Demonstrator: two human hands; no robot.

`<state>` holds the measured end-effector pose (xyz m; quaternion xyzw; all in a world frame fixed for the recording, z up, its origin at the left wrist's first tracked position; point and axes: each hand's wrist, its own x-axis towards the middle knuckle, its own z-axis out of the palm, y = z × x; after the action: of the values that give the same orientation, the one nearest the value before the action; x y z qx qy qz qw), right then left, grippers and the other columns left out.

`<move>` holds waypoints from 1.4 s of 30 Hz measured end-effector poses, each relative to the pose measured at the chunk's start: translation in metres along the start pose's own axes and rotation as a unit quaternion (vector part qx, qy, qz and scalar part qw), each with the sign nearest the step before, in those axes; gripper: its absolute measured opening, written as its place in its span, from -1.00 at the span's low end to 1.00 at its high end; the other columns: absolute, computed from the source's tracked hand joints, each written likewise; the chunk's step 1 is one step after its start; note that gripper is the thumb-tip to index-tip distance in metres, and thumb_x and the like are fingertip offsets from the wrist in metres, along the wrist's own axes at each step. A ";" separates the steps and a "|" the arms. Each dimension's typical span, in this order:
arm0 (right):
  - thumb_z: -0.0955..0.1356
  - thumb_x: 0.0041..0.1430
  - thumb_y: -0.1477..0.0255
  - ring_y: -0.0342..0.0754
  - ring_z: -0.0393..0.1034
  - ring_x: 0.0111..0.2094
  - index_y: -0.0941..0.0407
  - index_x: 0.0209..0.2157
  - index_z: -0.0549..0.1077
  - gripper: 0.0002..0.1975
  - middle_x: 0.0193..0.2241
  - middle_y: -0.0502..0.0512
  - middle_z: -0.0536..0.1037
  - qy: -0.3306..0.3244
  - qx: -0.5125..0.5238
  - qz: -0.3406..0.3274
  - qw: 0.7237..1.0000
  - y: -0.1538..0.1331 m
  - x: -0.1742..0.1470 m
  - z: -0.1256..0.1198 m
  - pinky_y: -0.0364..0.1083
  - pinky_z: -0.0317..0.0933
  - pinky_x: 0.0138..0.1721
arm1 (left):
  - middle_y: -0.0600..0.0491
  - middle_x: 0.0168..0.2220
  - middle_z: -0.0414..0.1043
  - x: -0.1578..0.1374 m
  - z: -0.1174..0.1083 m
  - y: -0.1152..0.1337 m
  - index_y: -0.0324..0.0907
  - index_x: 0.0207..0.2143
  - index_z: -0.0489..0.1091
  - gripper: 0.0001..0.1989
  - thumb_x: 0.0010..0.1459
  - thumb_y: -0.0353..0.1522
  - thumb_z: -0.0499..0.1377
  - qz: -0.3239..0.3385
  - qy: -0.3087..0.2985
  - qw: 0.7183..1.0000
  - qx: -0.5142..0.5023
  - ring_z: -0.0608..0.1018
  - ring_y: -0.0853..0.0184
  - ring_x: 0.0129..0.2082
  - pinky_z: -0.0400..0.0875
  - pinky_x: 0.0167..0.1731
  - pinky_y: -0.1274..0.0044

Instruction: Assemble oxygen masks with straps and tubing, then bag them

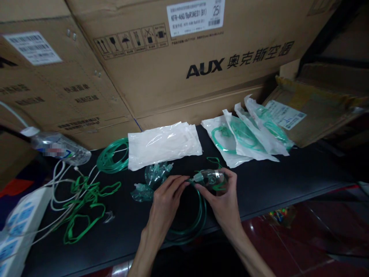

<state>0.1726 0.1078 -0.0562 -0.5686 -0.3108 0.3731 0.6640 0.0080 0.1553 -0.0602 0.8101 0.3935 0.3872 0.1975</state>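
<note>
My right hand (pixel 226 198) is closed around a clear oxygen mask (pixel 212 177), its pale green connector pointing left. A green elastic strap (pixel 212 159) loops out behind the mask. My left hand (pixel 167 196) pinches the end of green oxygen tubing (pixel 204 215), close to that connector. Whether the tube end and connector are joined, I cannot tell. The rest of this tubing hangs in loops below and between my hands. Beside my left hand lie other clear mask pieces (pixel 157 173) with pale green connectors.
White plastic packets (pixel 164 144) lie behind my hands, with packets of masks and tubing (pixel 245 138) to their right. At left are coiled tubing (pixel 111 157), green straps (pixel 82 204), cables, a bottle (pixel 62 146) and a power strip (pixel 21 227). Cartons (pixel 155 80) stand behind the black table (pixel 259 192).
</note>
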 end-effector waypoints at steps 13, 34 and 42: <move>0.50 0.20 0.28 0.08 0.55 -0.17 -0.02 -0.13 0.60 -0.80 -0.20 0.07 0.66 -0.185 -0.172 -0.051 0.966 -0.011 0.010 -0.037 0.00 0.39 -0.11 | -0.01 -0.12 0.57 0.000 -0.004 -0.004 -0.09 0.04 0.51 -0.77 0.43 -0.34 0.13 0.036 -0.015 0.997 0.066 0.58 0.23 -0.15 0.57 -0.08 0.32; 0.40 0.31 0.48 0.07 0.59 -0.10 -0.10 0.06 0.61 -0.66 -0.09 0.09 0.64 -0.338 -0.245 -0.202 0.886 -0.022 0.038 -0.030 0.01 0.47 -0.07 | 0.04 -0.17 0.53 0.016 -0.012 -0.006 -0.08 -0.03 0.45 -0.86 0.44 -0.37 0.12 0.093 -0.075 0.990 0.076 0.56 0.26 -0.18 0.34 -0.12 0.35; 0.39 0.31 0.48 0.20 0.58 -0.05 -0.07 0.04 0.63 -0.68 0.07 0.16 0.64 -0.339 -0.316 -0.260 0.847 -0.020 0.044 -0.034 0.23 0.46 0.03 | 0.04 -0.21 0.53 0.023 -0.010 -0.005 -0.10 -0.08 0.47 -0.84 0.44 -0.41 0.10 0.093 -0.085 0.989 0.075 0.55 0.26 -0.21 0.35 -0.17 0.39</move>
<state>0.2275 0.1259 -0.0422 -0.4840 -0.7541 0.2380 0.3749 0.0068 0.1771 -0.0462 0.8857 0.3263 0.3028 0.1320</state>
